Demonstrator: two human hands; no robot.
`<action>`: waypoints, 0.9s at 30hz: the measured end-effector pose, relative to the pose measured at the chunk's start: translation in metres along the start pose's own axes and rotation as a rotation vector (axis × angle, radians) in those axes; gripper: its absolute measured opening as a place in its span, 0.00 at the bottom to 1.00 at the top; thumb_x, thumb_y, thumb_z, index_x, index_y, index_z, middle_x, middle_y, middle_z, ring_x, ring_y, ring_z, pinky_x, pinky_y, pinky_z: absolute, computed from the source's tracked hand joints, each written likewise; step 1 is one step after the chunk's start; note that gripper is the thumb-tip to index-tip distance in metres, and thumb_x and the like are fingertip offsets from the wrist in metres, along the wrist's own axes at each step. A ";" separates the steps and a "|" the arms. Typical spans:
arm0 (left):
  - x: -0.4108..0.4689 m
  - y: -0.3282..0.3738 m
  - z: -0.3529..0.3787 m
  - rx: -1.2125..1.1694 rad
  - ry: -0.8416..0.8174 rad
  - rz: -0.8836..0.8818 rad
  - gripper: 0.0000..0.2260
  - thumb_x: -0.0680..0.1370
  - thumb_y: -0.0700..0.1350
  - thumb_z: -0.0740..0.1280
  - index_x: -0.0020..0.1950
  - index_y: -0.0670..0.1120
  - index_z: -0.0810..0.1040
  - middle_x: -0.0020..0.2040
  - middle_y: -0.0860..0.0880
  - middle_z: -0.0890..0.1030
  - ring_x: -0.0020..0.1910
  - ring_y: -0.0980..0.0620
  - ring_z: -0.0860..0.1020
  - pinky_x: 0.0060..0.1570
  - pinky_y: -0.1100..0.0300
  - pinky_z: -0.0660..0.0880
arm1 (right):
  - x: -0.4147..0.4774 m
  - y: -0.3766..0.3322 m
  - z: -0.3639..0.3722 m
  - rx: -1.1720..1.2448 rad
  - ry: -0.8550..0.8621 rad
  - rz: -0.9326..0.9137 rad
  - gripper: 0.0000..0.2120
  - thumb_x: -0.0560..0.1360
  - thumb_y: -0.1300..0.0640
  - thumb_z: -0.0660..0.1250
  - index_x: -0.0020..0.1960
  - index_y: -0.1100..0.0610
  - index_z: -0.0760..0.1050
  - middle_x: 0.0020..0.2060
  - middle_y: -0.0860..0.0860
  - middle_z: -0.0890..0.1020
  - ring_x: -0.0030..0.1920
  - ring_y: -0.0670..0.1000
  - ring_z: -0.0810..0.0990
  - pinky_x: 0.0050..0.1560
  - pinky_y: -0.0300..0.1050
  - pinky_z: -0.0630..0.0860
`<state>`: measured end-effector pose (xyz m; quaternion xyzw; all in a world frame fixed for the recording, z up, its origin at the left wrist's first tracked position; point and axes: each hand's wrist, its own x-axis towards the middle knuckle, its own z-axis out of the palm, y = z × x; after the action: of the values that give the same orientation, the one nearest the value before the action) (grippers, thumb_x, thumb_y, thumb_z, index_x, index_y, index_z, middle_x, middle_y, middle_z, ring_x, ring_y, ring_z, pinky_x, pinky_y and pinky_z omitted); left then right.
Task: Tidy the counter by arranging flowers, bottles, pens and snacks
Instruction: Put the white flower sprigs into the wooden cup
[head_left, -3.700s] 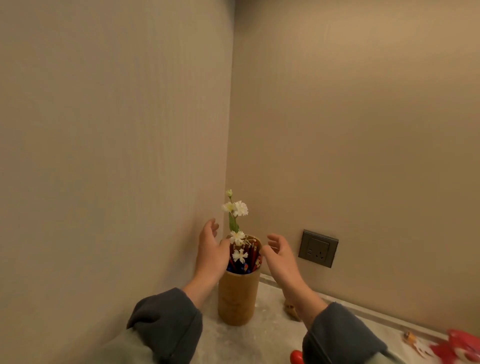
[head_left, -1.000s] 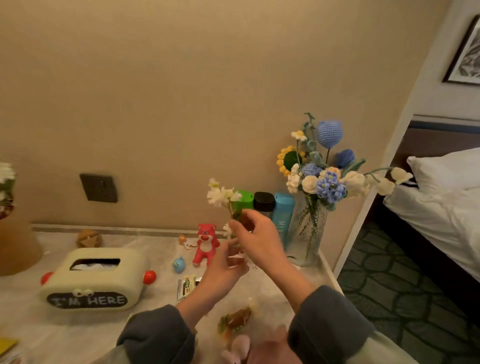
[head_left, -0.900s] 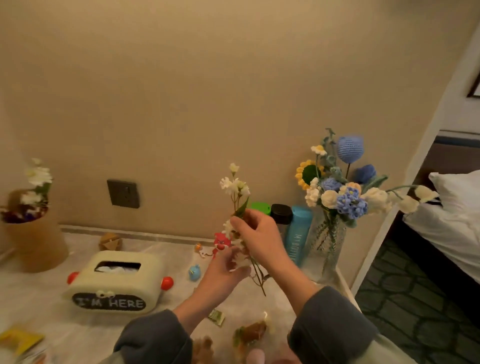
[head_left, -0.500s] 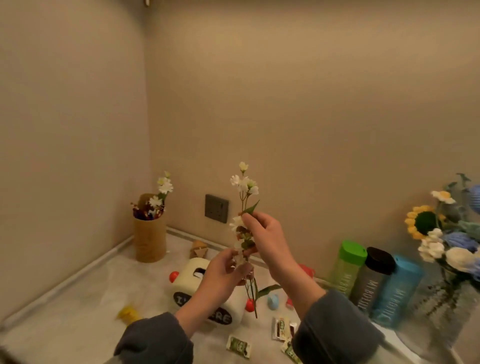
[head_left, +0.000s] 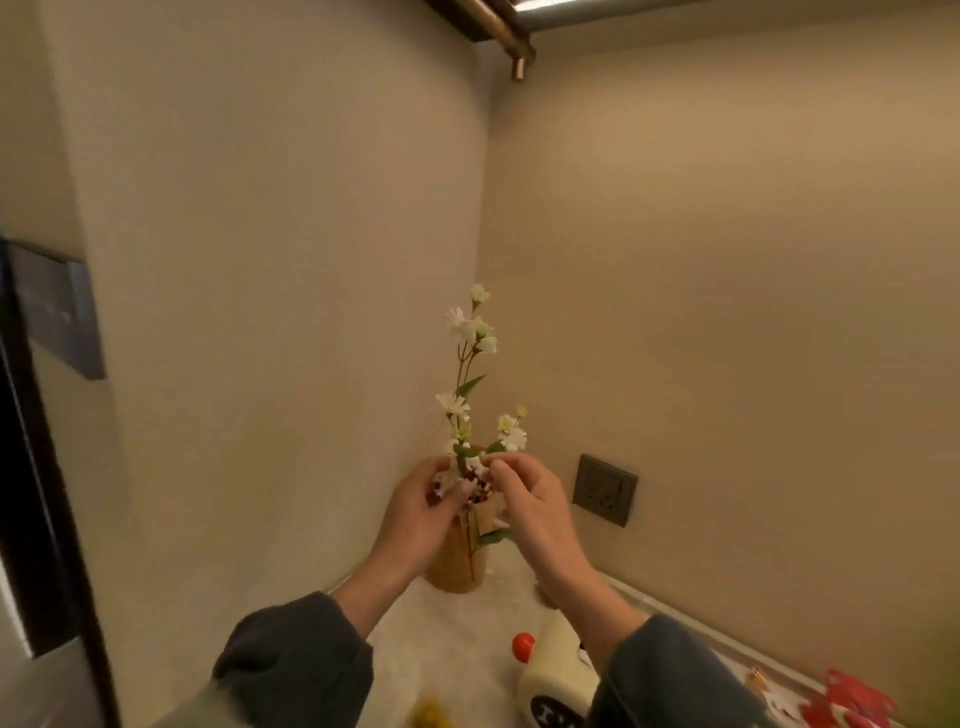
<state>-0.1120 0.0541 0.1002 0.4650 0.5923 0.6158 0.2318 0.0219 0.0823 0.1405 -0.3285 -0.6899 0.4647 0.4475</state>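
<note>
**A:** Where is the flower sprig (head_left: 466, 364) right now?

**B:** In the middle of the frame, upright. Its white blossoms rise against the corner where the two walls meet, and both hands have it by the lower stem.

**A:** Gripping it how?

**B:** The left hand (head_left: 418, 512) curls its fingers round the stem from the left. The right hand (head_left: 537, 512) pinches it between thumb and fingertips just beside, at the lowest blossoms. Two hands on so thin a stem looks to me like steadying and aiming, not bearing weight.

**A:** Aiming at what?

**B:** The wooden cup (head_left: 457, 564), which stands on the counter (head_left: 452, 618) in the corner, below and behind the hands. The stem's bare end hangs in front of the cup's side, so the sprig is not in it yet.

**A:** Is there room inside?

**B:** I cannot tell, because the hands hide the mouth. A small cluster of blossoms right of the fingers may belong to this sprig or to something standing in the cup.

**A:** Is anything in the way?

**B:** Nothing close. A cream tissue box (head_left: 553, 675) lies at the lower middle, and a wall socket (head_left: 604, 489) sits right of centre. Both are apart from the cup.

**A:** What does the next move call for?

**B:** Probably raising the stem end over the rim, then lowering it straight. Keeping it upright should stop the blossoms from snagging.
</note>
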 end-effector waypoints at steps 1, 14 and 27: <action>0.009 -0.001 -0.007 -0.005 0.004 0.016 0.08 0.77 0.48 0.68 0.54 0.58 0.75 0.54 0.52 0.81 0.53 0.51 0.80 0.53 0.49 0.80 | 0.006 0.003 0.006 0.000 0.009 0.004 0.08 0.80 0.54 0.62 0.49 0.48 0.80 0.44 0.44 0.83 0.44 0.39 0.80 0.40 0.30 0.74; 0.110 -0.016 -0.042 -0.077 0.088 0.133 0.08 0.78 0.48 0.66 0.57 0.54 0.73 0.51 0.59 0.76 0.46 0.57 0.80 0.45 0.59 0.81 | 0.061 0.070 0.034 -0.123 0.314 0.120 0.02 0.80 0.54 0.62 0.49 0.52 0.72 0.46 0.51 0.77 0.46 0.48 0.77 0.42 0.38 0.71; 0.160 -0.074 -0.007 -0.022 0.048 0.026 0.08 0.79 0.47 0.64 0.58 0.54 0.72 0.53 0.56 0.77 0.52 0.53 0.78 0.48 0.57 0.78 | 0.077 0.121 0.028 -0.206 0.291 0.323 0.11 0.81 0.48 0.60 0.61 0.50 0.66 0.49 0.43 0.73 0.49 0.40 0.73 0.44 0.37 0.70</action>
<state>-0.2113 0.1990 0.0786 0.4553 0.5846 0.6363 0.2146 -0.0293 0.1822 0.0467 -0.5421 -0.6003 0.4052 0.4261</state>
